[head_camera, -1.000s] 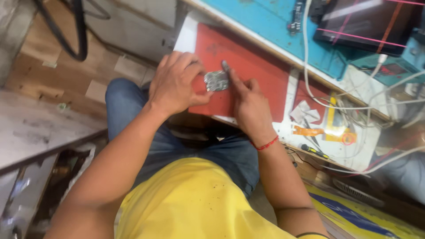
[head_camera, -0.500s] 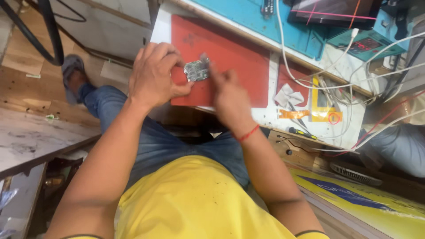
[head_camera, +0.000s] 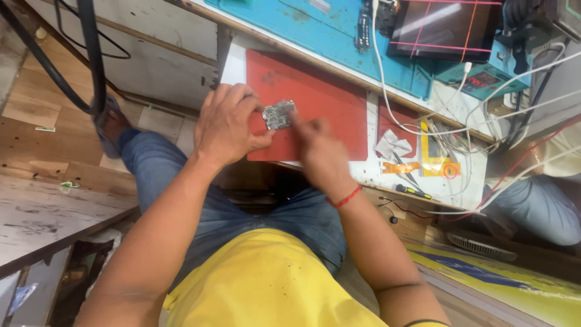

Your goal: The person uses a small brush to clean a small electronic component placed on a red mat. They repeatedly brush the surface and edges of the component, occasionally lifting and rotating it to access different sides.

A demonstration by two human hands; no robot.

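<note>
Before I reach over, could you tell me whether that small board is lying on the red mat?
Lifted: the left hand pinches the board above the red mat.

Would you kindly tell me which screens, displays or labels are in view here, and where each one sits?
Dark tablet-like screen: top right on the blue bench, rectangular, glossy black with thin red lines across.
Small digital display: just below that screen, on a teal unit, dark with red digits.
No packages or signs clearly visible.

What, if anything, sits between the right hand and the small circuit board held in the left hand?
Nothing visible. The left hand pinches the small circuit board above the red mat, and the right hand has its fingertip right at the board's edge.
</note>
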